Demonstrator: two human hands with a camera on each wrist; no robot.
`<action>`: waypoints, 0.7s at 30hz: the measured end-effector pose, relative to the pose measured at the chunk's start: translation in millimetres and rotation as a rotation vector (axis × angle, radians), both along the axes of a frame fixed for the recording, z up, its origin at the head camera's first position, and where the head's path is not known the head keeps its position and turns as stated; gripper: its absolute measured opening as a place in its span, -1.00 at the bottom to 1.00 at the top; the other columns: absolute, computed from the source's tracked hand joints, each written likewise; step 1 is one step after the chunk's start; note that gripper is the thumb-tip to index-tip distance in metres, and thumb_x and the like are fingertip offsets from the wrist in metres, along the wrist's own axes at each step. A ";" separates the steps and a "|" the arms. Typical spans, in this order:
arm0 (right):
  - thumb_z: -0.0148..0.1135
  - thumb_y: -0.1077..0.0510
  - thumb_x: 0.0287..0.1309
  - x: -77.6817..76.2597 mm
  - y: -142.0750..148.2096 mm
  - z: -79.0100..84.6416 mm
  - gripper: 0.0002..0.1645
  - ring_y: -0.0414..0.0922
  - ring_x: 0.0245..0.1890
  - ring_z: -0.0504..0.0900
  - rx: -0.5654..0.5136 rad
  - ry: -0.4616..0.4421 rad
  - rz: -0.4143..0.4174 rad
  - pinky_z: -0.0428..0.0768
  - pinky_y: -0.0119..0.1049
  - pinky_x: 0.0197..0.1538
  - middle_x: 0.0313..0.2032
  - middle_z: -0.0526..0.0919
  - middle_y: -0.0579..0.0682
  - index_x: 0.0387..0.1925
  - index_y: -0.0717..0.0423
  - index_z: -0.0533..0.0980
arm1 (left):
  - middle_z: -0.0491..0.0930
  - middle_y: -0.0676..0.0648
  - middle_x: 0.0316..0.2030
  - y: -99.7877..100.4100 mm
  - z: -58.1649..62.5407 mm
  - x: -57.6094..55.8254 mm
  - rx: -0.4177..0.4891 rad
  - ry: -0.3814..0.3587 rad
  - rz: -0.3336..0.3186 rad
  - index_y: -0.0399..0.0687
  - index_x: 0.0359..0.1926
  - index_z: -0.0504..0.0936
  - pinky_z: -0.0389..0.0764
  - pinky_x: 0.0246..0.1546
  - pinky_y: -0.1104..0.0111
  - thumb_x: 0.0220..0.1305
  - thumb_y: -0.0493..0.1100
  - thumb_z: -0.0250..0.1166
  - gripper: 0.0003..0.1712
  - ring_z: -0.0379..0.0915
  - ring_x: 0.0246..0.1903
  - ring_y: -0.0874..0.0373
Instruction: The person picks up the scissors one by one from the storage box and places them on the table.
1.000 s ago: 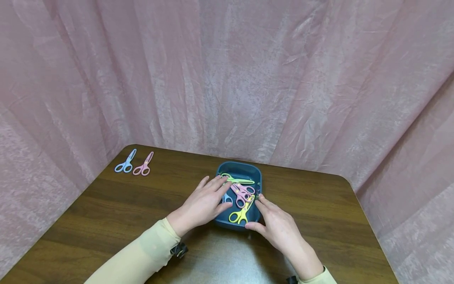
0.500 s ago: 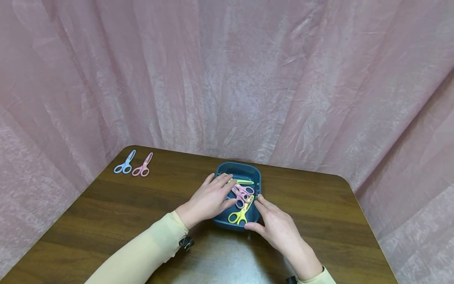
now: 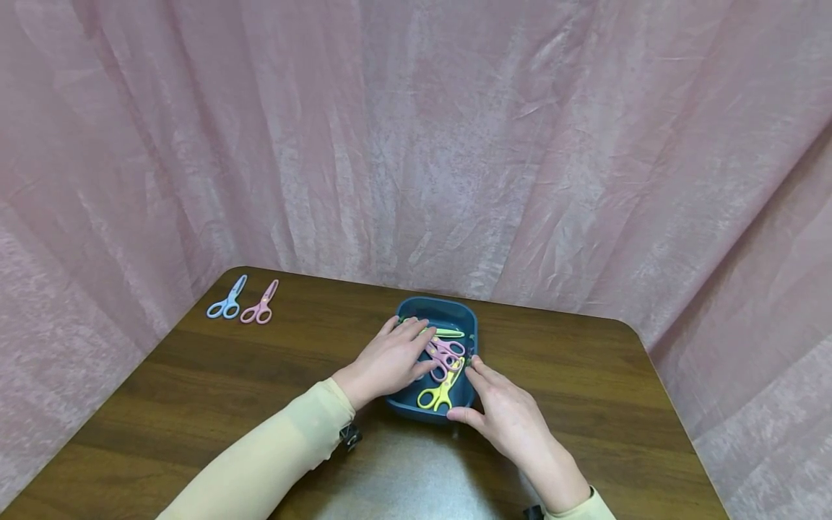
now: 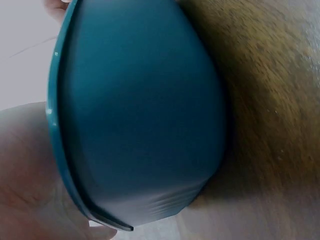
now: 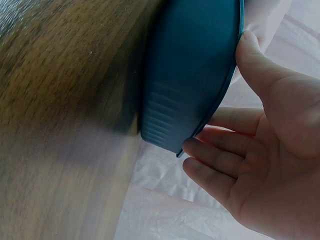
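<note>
In the head view a dark blue-green plastic bin (image 3: 448, 309) sits on the table. Inside lie yellow scissors (image 3: 445, 390), pink scissors (image 3: 447, 355) and green scissors (image 3: 450, 334), the green ones partly under my left hand (image 3: 390, 365). That hand reaches over the bin's left rim, fingers spread loosely above the scissors; what its fingertips touch is hidden. My right hand (image 3: 510, 408) rests at the near right corner. In the right wrist view its thumb touches the rim and its fairly straight fingers lie along the bin's side.
Blue scissors (image 3: 231, 297) and pink scissors (image 3: 263, 300) lie side by side at the far left of the brown wooden table (image 3: 572, 361). Pink curtains (image 3: 442, 144) hang behind the table and along its sides.
My left hand has moved right and slightly deeper over the bin, now covering the blue scissors inside and more of the green ones. The right hand has stayed at the corner.
</note>
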State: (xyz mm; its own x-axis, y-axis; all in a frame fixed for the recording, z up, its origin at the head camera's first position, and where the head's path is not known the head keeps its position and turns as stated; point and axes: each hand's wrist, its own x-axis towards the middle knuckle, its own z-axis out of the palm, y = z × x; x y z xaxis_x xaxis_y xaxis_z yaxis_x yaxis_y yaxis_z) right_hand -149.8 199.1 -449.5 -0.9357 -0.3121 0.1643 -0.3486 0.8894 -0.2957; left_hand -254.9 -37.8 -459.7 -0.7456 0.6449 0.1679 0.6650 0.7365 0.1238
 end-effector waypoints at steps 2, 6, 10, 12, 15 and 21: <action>0.59 -0.28 0.25 0.2 -0.3 0.4 -0.06 0.20 0.47 0.55 -0.002 -0.002 -0.002 0.64 0.23 0.29 0.52 0.51 0.23 0.43 0.25 0.59 | 0.45 -0.26 0.54 0.1 -2.2 -2.5 -0.010 0.009 -0.003 -0.18 0.58 0.48 0.17 0.60 -0.23 0.63 0.24 0.29 -0.21 0.32 0.57 -0.22; 0.59 -0.27 0.25 0.8 -1.3 1.1 -0.06 0.20 0.47 0.55 -0.003 -0.005 -0.003 0.64 0.23 0.29 0.52 0.50 0.24 0.43 0.25 0.59 | 0.47 -0.24 0.53 0.3 -7.5 -7.7 -0.030 0.028 -0.008 -0.17 0.59 0.48 0.18 0.60 -0.22 0.64 0.26 0.26 -0.21 0.34 0.56 -0.20; 0.59 -0.27 0.25 0.9 -1.2 0.7 -0.06 0.19 0.47 0.55 -0.005 -0.003 -0.004 0.64 0.23 0.28 0.52 0.51 0.23 0.43 0.25 0.59 | 0.49 -0.24 0.52 2.4 -11.4 -11.8 -0.037 0.024 -0.012 -0.15 0.58 0.48 0.15 0.61 -0.22 0.64 0.27 0.26 -0.22 0.36 0.55 -0.19; 0.59 -0.28 0.25 0.8 -1.3 0.1 -0.06 0.19 0.47 0.55 -0.004 -0.003 -0.003 0.65 0.23 0.27 0.52 0.51 0.23 0.43 0.25 0.59 | 0.49 -0.23 0.52 3.1 -12.2 -13.4 -0.038 0.013 -0.012 -0.14 0.59 0.48 0.13 0.62 -0.21 0.63 0.26 0.28 -0.22 0.36 0.55 -0.18; 0.58 -0.28 0.25 0.8 -1.0 -0.5 -0.05 0.18 0.48 0.55 -0.006 -0.004 -0.003 0.65 0.23 0.27 0.52 0.51 0.23 0.43 0.25 0.58 | 0.49 -0.22 0.53 4.4 -13.2 -15.7 -0.038 -0.002 -0.015 -0.14 0.59 0.48 0.10 0.63 -0.21 0.62 0.25 0.30 -0.22 0.36 0.55 -0.16; 0.60 -0.26 0.25 0.5 -0.4 -0.6 -0.06 0.18 0.48 0.54 -0.007 -0.002 -0.003 0.65 0.22 0.28 0.52 0.50 0.23 0.43 0.26 0.58 | 0.52 -0.21 0.50 6.7 -16.8 -20.8 -0.038 0.002 -0.029 -0.14 0.56 0.52 0.08 0.63 -0.21 0.65 0.22 0.27 -0.27 0.40 0.53 -0.12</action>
